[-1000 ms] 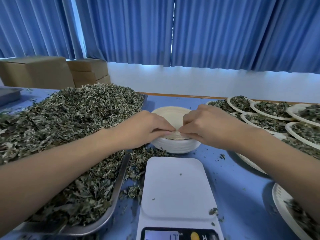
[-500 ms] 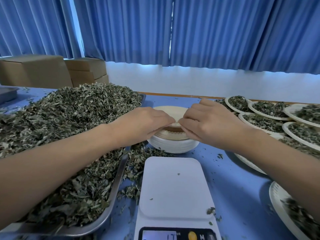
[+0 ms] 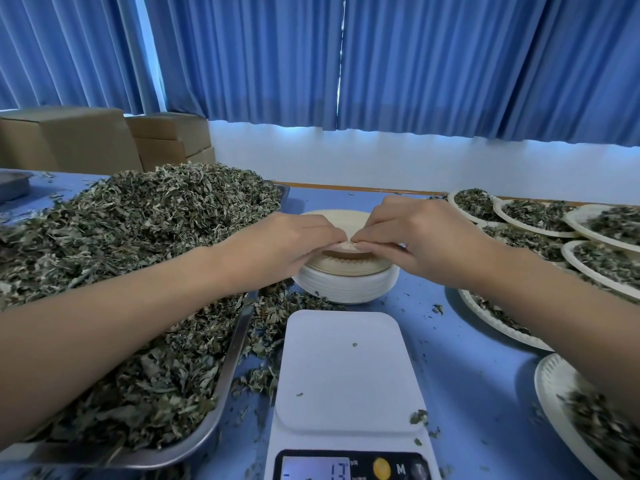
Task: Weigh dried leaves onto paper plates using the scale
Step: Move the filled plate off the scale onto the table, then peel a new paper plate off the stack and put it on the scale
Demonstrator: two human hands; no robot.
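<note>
A stack of white paper plates (image 3: 346,285) stands behind the white scale (image 3: 341,372), whose platform carries only a few leaf crumbs. My left hand (image 3: 287,247) and my right hand (image 3: 412,240) meet over the stack and pinch the near rim of the top plate (image 3: 341,220), which is tilted up off the pile. A large metal tray (image 3: 221,382) heaped with dried leaves (image 3: 124,244) lies to the left under my left forearm. The scale display (image 3: 318,469) is lit.
Several paper plates filled with leaves (image 3: 533,213) crowd the right side of the blue table (image 3: 460,375), one (image 3: 588,427) at the near right corner. Loose leaves lie scattered between tray and scale. Cardboard boxes (image 3: 104,140) stand at the back left before blue curtains.
Both hands have lifted the near edge of the top plate higher off the stack. The fingertips stay together at its rim.
</note>
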